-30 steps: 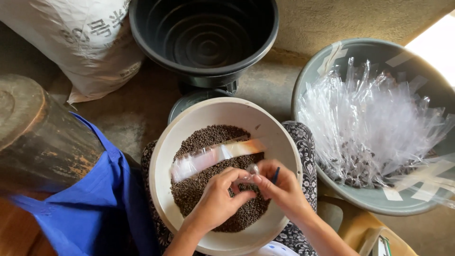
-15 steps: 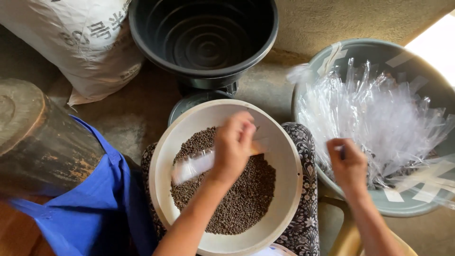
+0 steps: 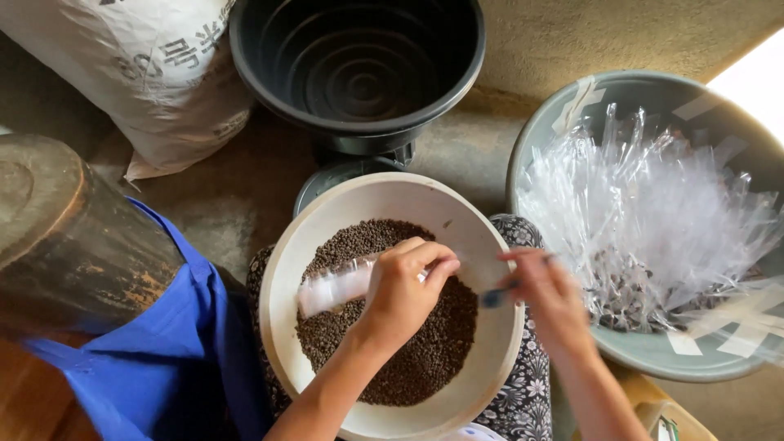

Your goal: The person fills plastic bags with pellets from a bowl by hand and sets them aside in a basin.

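Concrete floor, seen from my head camera looking straight down; only this one view to log. Centre: white basin resting on my lap, roughly half filled with small dark brown pellets.

My left hand reaches in from the bottom edge, forearm angled up and to the right. Its fingers are curled closed around a narrow clear plastic bag, which lies nearly level just over the pellets, its free end pointing to the left. I cannot tell whether the bag has anything in it.

My right hand is over the right rim of the basin, forearm coming up from the lower right. Its fingers are pinched together on a small dark blue object, whose tip points left toward the other hand. Slight blur here; I cannot tell what the object is.

Surroundings: grey tub at right, heaped with clear plastic bags. Black tub beyond the basin. White woven sack at upper left. Blue cloth and a worn dark cylinder at left.
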